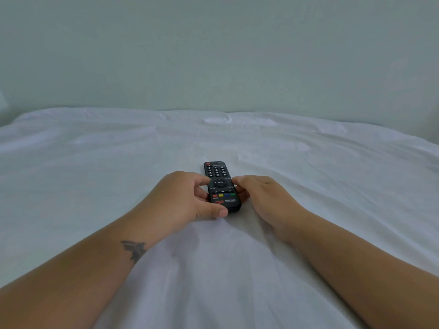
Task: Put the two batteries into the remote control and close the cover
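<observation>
On the black remote control (221, 185) we read "确认" on the round centre key. Digit keys sit toward 12 o'clock, too small for us to tell apart. Toward 6 o'clock, a red swoosh logo and white characters stand on the casing, too blurred to read.

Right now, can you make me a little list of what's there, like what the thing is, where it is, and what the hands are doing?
thing: black remote control
which way up: buttons facing up
where: lying on the white sheet
left hand: fingers on the remote's left edge, thumb at its near end
right hand: fingertips on the remote's right edge
batteries: none in view
battery cover: hidden, it's on the underside
behind: plain pale wall
</observation>
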A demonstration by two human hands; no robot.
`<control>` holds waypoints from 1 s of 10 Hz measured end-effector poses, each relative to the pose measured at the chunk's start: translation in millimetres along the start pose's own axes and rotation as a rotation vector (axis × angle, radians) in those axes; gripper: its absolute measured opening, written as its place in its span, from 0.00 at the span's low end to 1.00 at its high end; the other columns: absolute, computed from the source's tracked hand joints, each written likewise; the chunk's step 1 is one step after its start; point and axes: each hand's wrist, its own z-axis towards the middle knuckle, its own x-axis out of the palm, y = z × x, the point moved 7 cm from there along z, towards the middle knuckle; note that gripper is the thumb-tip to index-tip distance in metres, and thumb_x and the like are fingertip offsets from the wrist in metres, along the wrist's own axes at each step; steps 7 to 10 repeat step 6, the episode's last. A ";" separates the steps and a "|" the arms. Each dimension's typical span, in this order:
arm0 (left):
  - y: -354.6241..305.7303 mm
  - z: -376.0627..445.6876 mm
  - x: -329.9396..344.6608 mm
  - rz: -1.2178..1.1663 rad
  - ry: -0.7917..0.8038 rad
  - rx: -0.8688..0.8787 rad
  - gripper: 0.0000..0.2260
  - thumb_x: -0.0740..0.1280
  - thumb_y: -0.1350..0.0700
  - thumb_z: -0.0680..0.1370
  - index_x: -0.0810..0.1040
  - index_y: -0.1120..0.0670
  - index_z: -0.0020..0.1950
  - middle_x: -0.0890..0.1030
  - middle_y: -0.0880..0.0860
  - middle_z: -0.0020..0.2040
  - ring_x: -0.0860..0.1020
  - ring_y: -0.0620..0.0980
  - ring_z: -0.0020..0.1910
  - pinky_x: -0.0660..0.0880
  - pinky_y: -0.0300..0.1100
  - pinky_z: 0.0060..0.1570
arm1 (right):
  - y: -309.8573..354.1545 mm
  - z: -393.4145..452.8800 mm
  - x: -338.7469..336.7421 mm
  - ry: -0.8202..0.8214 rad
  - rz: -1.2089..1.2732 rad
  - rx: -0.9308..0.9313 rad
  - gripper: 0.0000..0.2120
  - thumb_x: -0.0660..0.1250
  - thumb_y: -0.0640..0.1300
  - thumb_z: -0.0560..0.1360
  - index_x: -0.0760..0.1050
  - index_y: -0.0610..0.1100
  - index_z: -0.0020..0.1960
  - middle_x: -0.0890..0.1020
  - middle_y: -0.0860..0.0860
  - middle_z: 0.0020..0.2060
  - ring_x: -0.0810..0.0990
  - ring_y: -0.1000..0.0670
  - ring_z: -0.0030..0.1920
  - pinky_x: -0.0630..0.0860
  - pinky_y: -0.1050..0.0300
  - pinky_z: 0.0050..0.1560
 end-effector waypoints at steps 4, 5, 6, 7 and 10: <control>-8.2 1.8 -14.2 0.197 -0.192 0.043 0.13 0.68 0.38 0.69 0.78 0.47 0.41 0.82 0.46 0.38 0.79 0.44 0.37 0.72 0.39 0.34 | 19.7 -2.0 -10.6 -0.179 -0.044 -0.209 0.07 0.63 0.47 0.77 0.76 0.49 0.42 0.79 0.59 0.34 0.74 0.61 0.34 0.71 0.68 0.38; -23.7 -0.9 -15.9 0.016 -0.151 0.162 0.19 0.60 0.39 0.76 0.78 0.52 0.39 0.83 0.48 0.38 0.81 0.47 0.41 0.74 0.40 0.40 | 34.1 -5.2 -8.1 -0.043 0.111 -0.278 0.13 0.62 0.47 0.79 0.75 0.45 0.37 0.77 0.57 0.29 0.75 0.56 0.35 0.70 0.62 0.39; -39.9 -2.0 -18.2 -0.276 0.004 0.199 0.24 0.56 0.37 0.77 0.77 0.55 0.36 0.81 0.50 0.35 0.81 0.46 0.39 0.73 0.42 0.44 | 51.5 -9.6 -4.8 0.166 0.299 -0.268 0.19 0.60 0.54 0.78 0.74 0.43 0.35 0.75 0.49 0.31 0.74 0.47 0.36 0.72 0.54 0.41; -39.9 -2.0 -18.2 -0.276 0.004 0.199 0.24 0.56 0.37 0.77 0.77 0.55 0.36 0.81 0.50 0.35 0.81 0.46 0.39 0.73 0.42 0.44 | 51.5 -9.6 -4.8 0.166 0.299 -0.268 0.19 0.60 0.54 0.78 0.74 0.43 0.35 0.75 0.49 0.31 0.74 0.47 0.36 0.72 0.54 0.41; -39.9 -2.0 -18.2 -0.276 0.004 0.199 0.24 0.56 0.37 0.77 0.77 0.55 0.36 0.81 0.50 0.35 0.81 0.46 0.39 0.73 0.42 0.44 | 51.5 -9.6 -4.8 0.166 0.299 -0.268 0.19 0.60 0.54 0.78 0.74 0.43 0.35 0.75 0.49 0.31 0.74 0.47 0.36 0.72 0.54 0.41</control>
